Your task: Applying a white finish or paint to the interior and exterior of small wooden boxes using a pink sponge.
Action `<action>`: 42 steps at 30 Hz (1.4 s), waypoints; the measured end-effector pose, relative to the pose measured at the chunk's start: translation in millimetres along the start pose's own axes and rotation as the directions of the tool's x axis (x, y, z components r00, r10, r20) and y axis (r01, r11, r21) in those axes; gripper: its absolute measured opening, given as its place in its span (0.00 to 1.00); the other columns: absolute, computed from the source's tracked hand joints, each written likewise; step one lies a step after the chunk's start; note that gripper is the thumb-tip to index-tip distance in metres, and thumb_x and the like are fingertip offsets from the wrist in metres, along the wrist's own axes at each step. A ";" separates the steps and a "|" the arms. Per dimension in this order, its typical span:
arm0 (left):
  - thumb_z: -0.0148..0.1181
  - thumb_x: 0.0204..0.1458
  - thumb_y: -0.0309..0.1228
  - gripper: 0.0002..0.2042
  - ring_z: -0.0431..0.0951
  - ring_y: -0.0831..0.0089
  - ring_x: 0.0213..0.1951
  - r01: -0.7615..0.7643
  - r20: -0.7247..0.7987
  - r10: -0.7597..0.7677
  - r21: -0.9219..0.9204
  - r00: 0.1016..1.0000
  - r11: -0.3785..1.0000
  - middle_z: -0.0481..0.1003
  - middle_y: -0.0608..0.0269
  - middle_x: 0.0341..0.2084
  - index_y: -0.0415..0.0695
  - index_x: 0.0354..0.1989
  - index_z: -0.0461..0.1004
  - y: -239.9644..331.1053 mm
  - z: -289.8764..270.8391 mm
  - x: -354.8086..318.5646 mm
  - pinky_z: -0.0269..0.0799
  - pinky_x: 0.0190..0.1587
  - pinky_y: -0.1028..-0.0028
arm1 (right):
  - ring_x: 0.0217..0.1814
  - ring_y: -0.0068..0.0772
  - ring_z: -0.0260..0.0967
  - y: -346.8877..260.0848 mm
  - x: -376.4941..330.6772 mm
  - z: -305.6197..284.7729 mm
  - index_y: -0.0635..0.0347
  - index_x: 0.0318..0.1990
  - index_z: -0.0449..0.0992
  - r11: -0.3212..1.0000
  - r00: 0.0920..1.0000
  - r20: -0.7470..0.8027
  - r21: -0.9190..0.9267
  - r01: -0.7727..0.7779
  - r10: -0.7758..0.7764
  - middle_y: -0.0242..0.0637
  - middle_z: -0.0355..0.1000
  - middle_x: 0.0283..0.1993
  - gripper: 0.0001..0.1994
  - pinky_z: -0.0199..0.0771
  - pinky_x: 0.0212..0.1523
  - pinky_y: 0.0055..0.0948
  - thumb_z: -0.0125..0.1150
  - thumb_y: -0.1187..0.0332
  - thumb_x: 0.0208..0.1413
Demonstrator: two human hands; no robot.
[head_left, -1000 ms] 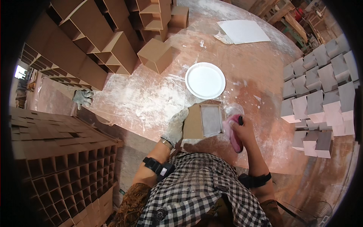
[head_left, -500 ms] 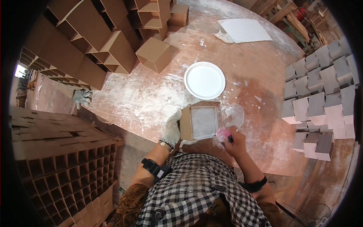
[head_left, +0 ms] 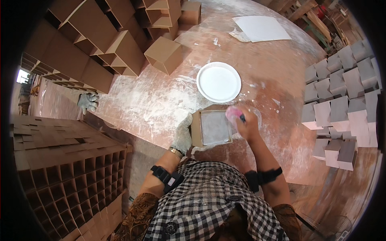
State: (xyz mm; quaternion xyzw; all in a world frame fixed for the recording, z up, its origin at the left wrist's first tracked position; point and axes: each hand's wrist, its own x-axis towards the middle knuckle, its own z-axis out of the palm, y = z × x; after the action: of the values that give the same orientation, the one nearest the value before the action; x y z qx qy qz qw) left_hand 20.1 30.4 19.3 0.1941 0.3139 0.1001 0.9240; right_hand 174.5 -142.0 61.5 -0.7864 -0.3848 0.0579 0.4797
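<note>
Our right grip (head_left: 248, 124) is clamped on a pink soft tool (head_left: 232, 114) by the box's (head_left: 196, 130) upper right corner; whether they touch, we cannot tell. The box lies left of that grip, whitish, nearly square face up. Our gloved left grip (head_left: 183, 134) rests against its left side; we cannot see whether it closes. Beyond, a white round tray (head_left: 219, 101) sits on the table (head_left: 277, 152).

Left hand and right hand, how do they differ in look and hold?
The left hand wears a pale glove, while the right hand is bare. The left hand holds a box at its side; the right hand grips something pink. Both forearms carry a black strap.
</note>
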 end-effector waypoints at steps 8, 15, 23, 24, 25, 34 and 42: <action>0.48 0.58 0.43 0.20 0.72 0.67 0.45 -0.016 -0.014 0.017 0.055 1.000 0.998 0.72 0.57 0.43 0.38 0.49 0.68 -1.2 4.4 -6.7 0.69 0.50 0.68 | 0.33 0.41 0.73 -35.4 -89.3 -26.0 0.59 0.39 0.72 0.991 0.988 0.109 -0.074 0.114 -0.106 0.45 0.72 0.34 0.15 0.71 0.34 0.28 0.64 0.78 0.39; 0.50 0.57 0.41 0.18 0.70 0.70 0.45 -0.152 -0.058 0.164 0.179 0.985 0.972 0.72 0.59 0.41 0.39 0.47 0.70 -20.4 3.5 -2.7 0.68 0.50 0.71 | 0.33 0.46 0.70 -36.8 -79.9 -5.5 0.62 0.40 0.71 0.945 0.932 -0.269 -0.154 -0.289 0.241 0.45 0.69 0.34 0.12 0.70 0.36 0.32 0.57 0.77 0.45; 0.46 0.58 0.46 0.23 0.71 0.66 0.47 -0.092 -0.050 0.097 0.088 0.994 0.992 0.70 0.55 0.45 0.38 0.50 0.67 -23.7 16.9 -5.6 0.69 0.51 0.67 | 0.36 0.47 0.70 -110.5 -70.0 20.5 0.60 0.42 0.69 0.990 0.971 -0.195 -0.005 -0.138 0.134 0.46 0.70 0.37 0.15 0.71 0.35 0.35 0.60 0.76 0.44; 0.46 0.58 0.46 0.23 0.71 0.66 0.47 -0.090 -0.042 0.093 0.067 0.995 0.994 0.70 0.55 0.45 0.38 0.50 0.67 -22.5 18.7 -7.9 0.70 0.51 0.67 | 0.34 0.47 0.71 -110.8 -68.8 20.7 0.60 0.42 0.69 0.993 0.983 -0.165 -0.073 -0.095 0.082 0.46 0.71 0.36 0.16 0.71 0.33 0.35 0.61 0.77 0.42; 0.46 0.58 0.46 0.23 0.71 0.66 0.47 -0.087 -0.052 0.091 0.082 0.994 0.993 0.70 0.55 0.45 0.37 0.50 0.67 -24.1 13.8 -5.6 0.70 0.51 0.67 | 0.34 0.47 0.71 -107.8 -70.1 20.2 0.60 0.42 0.69 0.993 0.984 -0.169 -0.098 -0.071 0.054 0.46 0.71 0.36 0.16 0.71 0.33 0.35 0.61 0.77 0.42; 0.52 0.56 0.41 0.18 0.73 0.71 0.41 -0.089 -0.101 0.096 0.071 0.990 0.993 0.73 0.61 0.39 0.39 0.47 0.70 -20.1 27.5 -12.3 0.72 0.45 0.70 | 0.34 0.44 0.71 -34.3 -83.6 -4.4 0.56 0.40 0.71 0.931 0.923 -0.322 -0.222 -0.289 0.210 0.41 0.71 0.36 0.16 0.72 0.32 0.35 0.56 0.80 0.39; 0.47 0.57 0.47 0.24 0.72 0.67 0.46 -0.090 -0.025 0.095 0.149 0.995 0.985 0.71 0.56 0.45 0.37 0.51 0.66 -23.8 10.5 -4.3 0.70 0.50 0.66 | 0.36 0.51 0.70 -98.0 -72.9 9.8 0.61 0.41 0.70 0.989 0.995 -0.102 -0.140 -0.039 0.025 0.48 0.70 0.36 0.18 0.72 0.34 0.37 0.57 0.81 0.37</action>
State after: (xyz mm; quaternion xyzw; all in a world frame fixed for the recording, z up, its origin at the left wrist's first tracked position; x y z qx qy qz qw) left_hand 24.7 4.5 19.3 0.2747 0.3256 0.1225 0.8964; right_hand 65.2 -159.4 114.3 -0.8266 -0.3509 -0.0014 0.4401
